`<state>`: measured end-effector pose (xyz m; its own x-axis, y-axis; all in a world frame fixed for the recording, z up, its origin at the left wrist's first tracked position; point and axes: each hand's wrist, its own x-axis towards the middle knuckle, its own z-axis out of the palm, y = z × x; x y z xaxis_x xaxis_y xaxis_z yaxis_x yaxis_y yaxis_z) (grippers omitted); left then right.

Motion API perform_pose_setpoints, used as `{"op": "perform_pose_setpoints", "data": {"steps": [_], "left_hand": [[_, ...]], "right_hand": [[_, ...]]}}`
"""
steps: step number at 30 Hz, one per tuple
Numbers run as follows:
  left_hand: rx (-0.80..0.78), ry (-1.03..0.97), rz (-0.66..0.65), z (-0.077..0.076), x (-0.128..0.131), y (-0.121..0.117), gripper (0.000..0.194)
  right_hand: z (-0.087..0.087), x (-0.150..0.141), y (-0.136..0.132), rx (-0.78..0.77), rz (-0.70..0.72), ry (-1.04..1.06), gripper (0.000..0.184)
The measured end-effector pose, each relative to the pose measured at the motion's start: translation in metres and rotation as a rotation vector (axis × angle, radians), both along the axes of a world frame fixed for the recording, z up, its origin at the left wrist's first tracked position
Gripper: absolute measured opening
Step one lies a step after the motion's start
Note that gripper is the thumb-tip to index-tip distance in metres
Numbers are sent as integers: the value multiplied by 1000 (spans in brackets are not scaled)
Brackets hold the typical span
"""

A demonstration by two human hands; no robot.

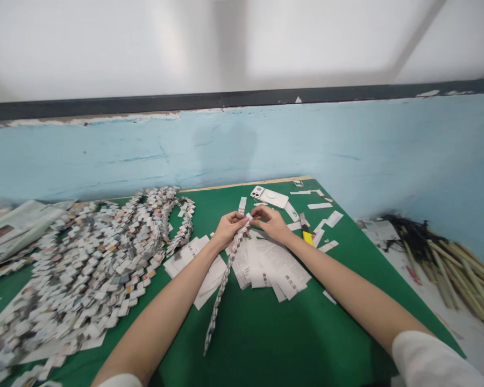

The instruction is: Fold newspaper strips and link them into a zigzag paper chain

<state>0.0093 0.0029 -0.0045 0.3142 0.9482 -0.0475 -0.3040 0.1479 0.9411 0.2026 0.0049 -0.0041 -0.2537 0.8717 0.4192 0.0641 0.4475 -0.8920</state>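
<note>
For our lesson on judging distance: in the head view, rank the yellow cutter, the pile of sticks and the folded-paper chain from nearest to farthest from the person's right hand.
1. Folded-paper chain: upper end at the right hand.
2. Yellow cutter: on the green table, right of that hand.
3. Pile of sticks: far right, beyond the table's edge.

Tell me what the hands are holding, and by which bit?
The left hand holds the folded-paper chain near its far end; the right hand pinches at that end too.

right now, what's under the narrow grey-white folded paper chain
Printed white paper sheets flank the chain; green tabletop shows around its lower end. Whatever lies directly beneath is covered.
</note>
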Motion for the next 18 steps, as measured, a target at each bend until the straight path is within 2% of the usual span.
{"op": "perform_pose_setpoints", "data": {"steps": [4, 8, 18], "left_hand": [[-2, -9, 42, -1, 1, 1, 46], [-21, -19, 23, -2, 1, 1, 48], [105, 60, 26, -5, 0, -1, 45]], "right_hand": [[3, 0, 0, -14, 37, 23, 23], [4, 2, 0, 21, 50, 8, 26], [4, 3, -3, 83, -50, -66, 28]]}}
